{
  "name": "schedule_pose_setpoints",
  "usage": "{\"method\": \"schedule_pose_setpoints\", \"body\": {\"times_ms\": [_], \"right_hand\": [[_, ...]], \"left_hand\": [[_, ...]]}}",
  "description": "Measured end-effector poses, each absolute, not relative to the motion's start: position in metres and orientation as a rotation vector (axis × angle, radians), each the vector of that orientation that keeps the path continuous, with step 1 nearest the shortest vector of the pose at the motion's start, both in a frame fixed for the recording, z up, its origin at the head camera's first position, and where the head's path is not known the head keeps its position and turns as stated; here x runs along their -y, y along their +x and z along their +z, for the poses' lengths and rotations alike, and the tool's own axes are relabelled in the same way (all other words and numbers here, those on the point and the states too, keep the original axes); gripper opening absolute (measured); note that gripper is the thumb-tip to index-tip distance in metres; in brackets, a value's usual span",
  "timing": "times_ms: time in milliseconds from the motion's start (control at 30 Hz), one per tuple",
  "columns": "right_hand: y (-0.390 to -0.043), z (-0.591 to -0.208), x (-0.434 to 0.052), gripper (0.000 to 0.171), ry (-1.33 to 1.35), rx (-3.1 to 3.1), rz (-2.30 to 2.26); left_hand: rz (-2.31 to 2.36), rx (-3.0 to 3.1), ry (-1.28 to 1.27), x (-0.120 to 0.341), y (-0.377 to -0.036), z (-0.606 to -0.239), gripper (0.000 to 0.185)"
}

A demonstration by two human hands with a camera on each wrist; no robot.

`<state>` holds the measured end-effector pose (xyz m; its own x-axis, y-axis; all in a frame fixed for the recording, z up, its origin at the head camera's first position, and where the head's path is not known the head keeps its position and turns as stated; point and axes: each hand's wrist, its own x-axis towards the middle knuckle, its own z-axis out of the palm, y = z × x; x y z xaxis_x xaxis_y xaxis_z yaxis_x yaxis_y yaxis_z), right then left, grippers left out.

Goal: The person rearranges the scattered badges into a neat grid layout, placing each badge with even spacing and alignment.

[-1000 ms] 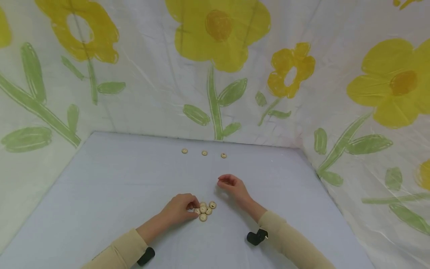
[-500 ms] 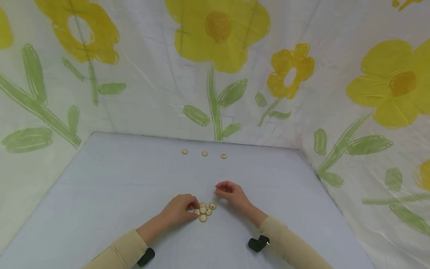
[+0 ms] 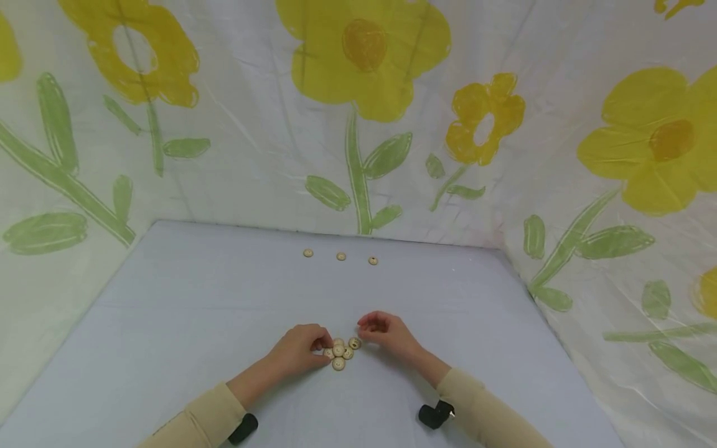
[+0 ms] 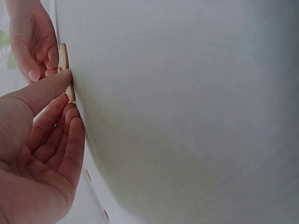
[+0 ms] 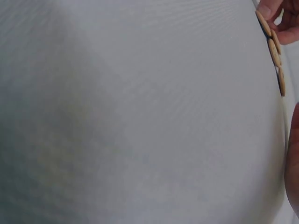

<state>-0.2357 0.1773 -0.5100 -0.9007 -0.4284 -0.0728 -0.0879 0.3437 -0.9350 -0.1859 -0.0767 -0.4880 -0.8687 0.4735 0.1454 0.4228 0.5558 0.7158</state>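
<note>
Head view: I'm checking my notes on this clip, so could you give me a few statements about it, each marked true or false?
1. Three tan discs lie spaced in a row toward the far edge of the table. True.
2. The left hand touches the disc cluster. True.
3. The right hand rests on the far row. False: it is apart from the row, nearer the cluster.
4. Both sleeves are black. False: they are beige.
5. The backdrop bears yellow flowers. True.
</note>
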Motion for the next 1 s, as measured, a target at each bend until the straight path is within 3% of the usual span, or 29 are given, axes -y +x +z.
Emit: {"method": "schedule_pose_setpoints", "body": {"times_ms": [1000], "right_hand": [[-0.227, -0.498, -0.176, 0.023, -0.964, -2.562, -1.092]], "left_hand": [[1.227, -2.716, 0.835, 0.077, -0.185, -0.486, 0.016]]}}
